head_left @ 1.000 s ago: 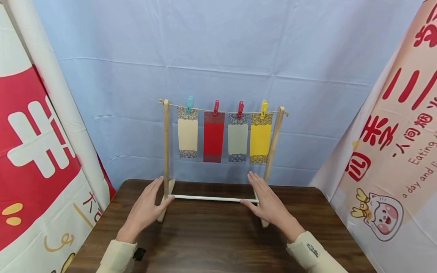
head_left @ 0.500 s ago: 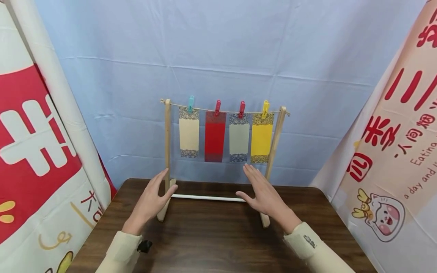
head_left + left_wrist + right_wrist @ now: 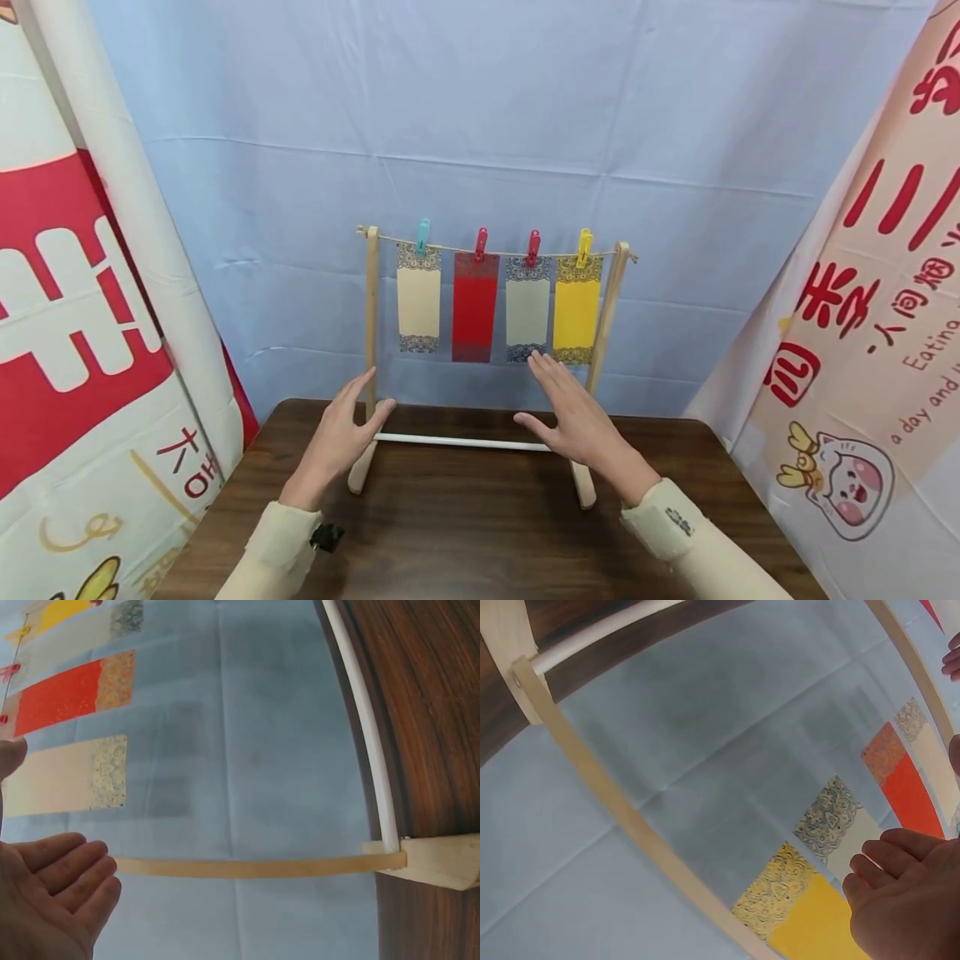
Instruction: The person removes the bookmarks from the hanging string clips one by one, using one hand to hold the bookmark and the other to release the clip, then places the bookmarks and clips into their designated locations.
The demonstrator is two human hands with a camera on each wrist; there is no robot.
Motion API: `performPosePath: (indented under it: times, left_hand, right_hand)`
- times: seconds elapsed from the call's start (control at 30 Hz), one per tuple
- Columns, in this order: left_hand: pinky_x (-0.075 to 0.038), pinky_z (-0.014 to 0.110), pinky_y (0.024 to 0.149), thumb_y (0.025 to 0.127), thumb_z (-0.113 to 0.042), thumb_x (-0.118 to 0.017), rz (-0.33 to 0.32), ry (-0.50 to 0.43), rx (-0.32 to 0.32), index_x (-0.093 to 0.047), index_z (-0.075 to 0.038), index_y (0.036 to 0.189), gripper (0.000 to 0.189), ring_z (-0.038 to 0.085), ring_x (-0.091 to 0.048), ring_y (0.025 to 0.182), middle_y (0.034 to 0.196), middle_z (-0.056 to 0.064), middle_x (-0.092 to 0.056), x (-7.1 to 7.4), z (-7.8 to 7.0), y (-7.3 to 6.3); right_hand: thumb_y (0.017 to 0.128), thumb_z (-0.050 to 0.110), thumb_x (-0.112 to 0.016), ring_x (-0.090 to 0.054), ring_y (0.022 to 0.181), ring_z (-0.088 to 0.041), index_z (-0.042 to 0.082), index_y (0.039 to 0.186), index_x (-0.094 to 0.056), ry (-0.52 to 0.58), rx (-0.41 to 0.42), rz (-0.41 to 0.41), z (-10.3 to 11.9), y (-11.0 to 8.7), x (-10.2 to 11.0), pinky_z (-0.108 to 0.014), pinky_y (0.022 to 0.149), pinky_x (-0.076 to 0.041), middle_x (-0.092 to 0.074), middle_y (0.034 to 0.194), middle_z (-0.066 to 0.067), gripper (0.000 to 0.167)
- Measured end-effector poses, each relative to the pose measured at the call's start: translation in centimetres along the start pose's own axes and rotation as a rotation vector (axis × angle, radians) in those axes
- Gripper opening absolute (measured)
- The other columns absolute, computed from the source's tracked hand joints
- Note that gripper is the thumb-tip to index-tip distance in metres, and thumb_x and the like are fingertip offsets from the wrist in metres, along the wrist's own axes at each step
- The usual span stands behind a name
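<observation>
A small wooden rack with a left post [image 3: 372, 308], a right post [image 3: 609, 321] and a white crossbar [image 3: 461, 441] stands on the table. From the string between its posts hang a cream card [image 3: 418, 300], a red card [image 3: 473, 308], a grey card [image 3: 527, 310] and a yellow card [image 3: 577, 308], each under a clothespin. My left hand [image 3: 337, 437] is nearest the left post, fingers straight and thumb apart, holding nothing. Mirroring it, my right hand [image 3: 581, 421] is in front of the right post, fingertips overlapping the lower edge of the grey card in the head view.
The dark wood-grain table [image 3: 465, 533] ends at a pale blue cloth backdrop [image 3: 495, 100]. Printed banners stand on both sides, a red and white one [image 3: 75, 333] at left and a pinkish one [image 3: 885, 317] at right.
Both hands have lifted off the lower part of the rack and come slightly up and inward. The cards and rack keep their arrangement; the head view has shifted a little.
</observation>
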State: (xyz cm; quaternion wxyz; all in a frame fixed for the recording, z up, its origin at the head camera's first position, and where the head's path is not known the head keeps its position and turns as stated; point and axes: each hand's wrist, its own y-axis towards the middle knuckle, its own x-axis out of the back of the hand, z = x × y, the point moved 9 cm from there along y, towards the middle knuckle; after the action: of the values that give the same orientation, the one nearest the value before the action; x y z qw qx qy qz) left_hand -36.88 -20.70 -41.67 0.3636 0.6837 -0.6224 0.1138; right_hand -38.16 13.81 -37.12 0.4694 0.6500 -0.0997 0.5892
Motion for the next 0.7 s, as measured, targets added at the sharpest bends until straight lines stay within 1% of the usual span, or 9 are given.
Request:
performPosePath:
  times: [0.03, 0.23, 0.3, 0.4, 0.53, 0.6, 0.7]
  left_hand:
    - [-0.033, 0.071, 0.12, 0.105, -0.061, -0.061, -0.003, -0.006, 0.001, -0.032, -0.023, 0.17, 0.081, 0.044, -0.032, 0.158, 0.173, 0.015, -0.033, 0.0, 0.0, 0.1]
    - [-0.032, 0.071, 0.121, 0.106, -0.061, -0.061, -0.024, -0.025, 0.002, -0.035, -0.019, 0.169, 0.08, 0.045, -0.032, 0.157, 0.172, 0.017, -0.035, 0.2, -0.3, 0.6]
    - [-0.032, 0.071, 0.121, 0.105, -0.064, -0.06, -0.028, -0.027, 0.004, -0.036, -0.019, 0.169, 0.082, 0.044, -0.032, 0.157, 0.171, 0.017, -0.036, 0.2, -0.4, 0.7]
    - [-0.032, 0.071, 0.12, 0.105, -0.063, -0.06, -0.029, -0.025, 0.01, -0.036, -0.018, 0.169, 0.081, 0.044, -0.033, 0.157, 0.171, 0.017, -0.036, 0.2, -0.3, 0.7]
    - [-0.035, 0.07, 0.119, 0.108, -0.053, -0.063, -0.046, -0.027, 0.02, -0.038, -0.017, 0.168, 0.074, 0.045, -0.038, 0.154, 0.169, 0.018, -0.039, 0.4, -0.4, 0.9]
    - [-0.037, 0.07, 0.118, 0.108, -0.047, -0.064, -0.056, -0.029, 0.011, -0.039, -0.016, 0.167, 0.071, 0.046, -0.04, 0.152, 0.168, 0.019, -0.04, 0.5, -0.6, 1.1]
    - [-0.039, 0.068, 0.117, 0.108, -0.046, -0.065, -0.067, -0.025, -0.001, -0.04, -0.015, 0.167, 0.07, 0.046, -0.043, 0.15, 0.167, 0.019, -0.042, 0.6, -0.9, 1.3]
  right_hand:
    - [0.099, 0.046, -0.078, -0.026, 0.162, -0.036, 0.003, 0.169, -0.029, -0.002, 0.001, 0.0, 0.1, 0.1, 0.1, -0.057, 0.129, -0.024, -0.028, 0.176, -0.016, 0.095]
    - [0.098, 0.042, -0.081, -0.026, 0.163, -0.033, 0.004, 0.169, -0.03, 0.001, 0.009, -0.014, 0.5, 0.8, 0.9, -0.056, 0.129, -0.025, -0.028, 0.176, -0.014, 0.095]
    - [0.097, 0.041, -0.082, -0.027, 0.162, -0.033, 0.004, 0.169, -0.031, -0.004, 0.022, -0.023, 0.7, 1.0, 1.0, -0.056, 0.129, -0.026, -0.029, 0.176, -0.014, 0.095]
    - [0.096, 0.04, -0.083, -0.031, 0.161, -0.034, 0.003, 0.167, -0.034, -0.013, 0.05, -0.037, 1.1, 1.3, 1.2, -0.057, 0.128, -0.028, -0.032, 0.175, -0.015, 0.094]
    - [0.096, 0.037, -0.083, -0.033, 0.16, -0.035, 0.002, 0.166, -0.036, -0.023, 0.086, -0.062, 1.6, 1.9, 1.4, -0.057, 0.127, -0.03, -0.034, 0.173, -0.016, 0.092]
    - [0.095, 0.036, -0.084, -0.034, 0.159, -0.034, 0.002, 0.165, -0.038, -0.03, 0.099, -0.079, 1.8, 2.2, 1.7, -0.057, 0.127, -0.03, -0.035, 0.173, -0.016, 0.09]
    - [0.095, 0.035, -0.085, -0.037, 0.158, -0.035, 0.0, 0.163, -0.041, -0.05, 0.123, -0.115, 2.2, 2.6, 2.1, -0.056, 0.126, -0.032, -0.039, 0.17, -0.017, 0.089]
